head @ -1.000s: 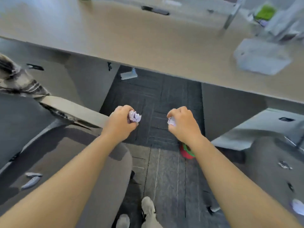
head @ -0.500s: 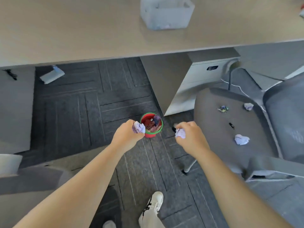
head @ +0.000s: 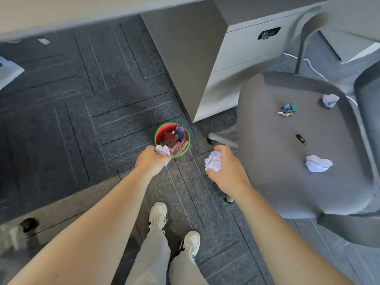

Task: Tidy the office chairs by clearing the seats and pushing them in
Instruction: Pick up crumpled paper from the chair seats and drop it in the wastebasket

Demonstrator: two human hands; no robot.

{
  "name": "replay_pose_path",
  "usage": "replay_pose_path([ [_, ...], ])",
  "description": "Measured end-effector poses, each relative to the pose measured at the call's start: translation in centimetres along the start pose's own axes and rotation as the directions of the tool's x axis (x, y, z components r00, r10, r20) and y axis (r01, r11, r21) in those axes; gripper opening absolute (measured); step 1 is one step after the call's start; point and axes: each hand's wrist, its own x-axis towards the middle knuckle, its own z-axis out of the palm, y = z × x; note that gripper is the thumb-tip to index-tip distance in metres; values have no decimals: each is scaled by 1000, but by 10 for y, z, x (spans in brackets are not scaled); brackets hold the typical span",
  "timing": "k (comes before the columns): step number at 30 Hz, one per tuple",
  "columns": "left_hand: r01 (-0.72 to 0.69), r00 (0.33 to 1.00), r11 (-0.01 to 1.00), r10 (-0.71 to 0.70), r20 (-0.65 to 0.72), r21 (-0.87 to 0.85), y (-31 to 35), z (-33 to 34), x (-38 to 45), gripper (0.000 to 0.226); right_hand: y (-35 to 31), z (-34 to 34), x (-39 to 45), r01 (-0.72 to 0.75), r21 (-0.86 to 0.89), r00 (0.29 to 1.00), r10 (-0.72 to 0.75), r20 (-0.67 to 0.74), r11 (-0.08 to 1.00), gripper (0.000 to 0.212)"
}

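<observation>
My left hand (head: 151, 162) is closed around a crumpled paper ball (head: 162, 150), held at the near rim of a small red bin with a green rim (head: 172, 139) on the carpet. My right hand (head: 227, 171) grips a second crumpled paper ball (head: 213, 161), to the right of the bin. A grey office chair (head: 287, 182) stands at the right, pulled out from the desk. On its seat lie two paper balls (head: 318, 163) (head: 330, 100), a cluster of binder clips (head: 287, 110) and a small black item (head: 301, 139).
A grey drawer cabinet (head: 236, 48) stands under the desk behind the bin. The desk edge (head: 82, 13) runs along the top. Another chair's edge (head: 30, 223) shows at the lower left. My feet in white shoes (head: 158, 217) stand on the dark carpet.
My view has swung right and down from the left chair to the bin and right chair. Both hands, still holding paper balls, now sit close to the bin.
</observation>
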Motion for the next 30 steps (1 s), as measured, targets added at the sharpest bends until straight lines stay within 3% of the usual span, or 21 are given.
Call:
replay_pose_path([
  [1, -5, 1000, 1000, 4, -5, -21, 7, 0, 15, 26, 0, 3, 10, -12, 2, 1000, 12, 1, 1000, 47],
  [4, -1, 1000, 995, 2, 13, -98, 24, -4, 57, 54, -3, 13, 41, -41, -1, 999, 41, 18, 999, 55],
  [7, -12, 999, 997, 15, 41, -72, 37, -10, 78, 57, -14, 24, 72, -55, 5, 998, 55, 22, 998, 55],
  [14, -84, 996, 972, 74, 54, 218, 31, -41, 95, 44, -44, 48, 125, 64, -53, 991, -57, 121, 997, 67],
  [18, -170, 985, 926, 165, 45, 336, 35, -52, 90, 39, -46, 48, 129, 70, -135, 989, -51, 136, 988, 47],
  [20, -215, 976, 895, 206, 65, 391, 43, -53, 84, 37, -44, 40, 121, 27, -157, 994, -10, 110, 987, 37],
  [27, -438, 898, 713, 378, 225, 548, 107, -23, 41, 20, -8, -38, 80, -162, -141, 987, 159, -33, 977, 37],
  [30, -519, 853, 634, 427, 300, 573, 145, 4, 20, 32, 22, -78, 60, -258, -118, 963, 245, -110, 959, 37],
])
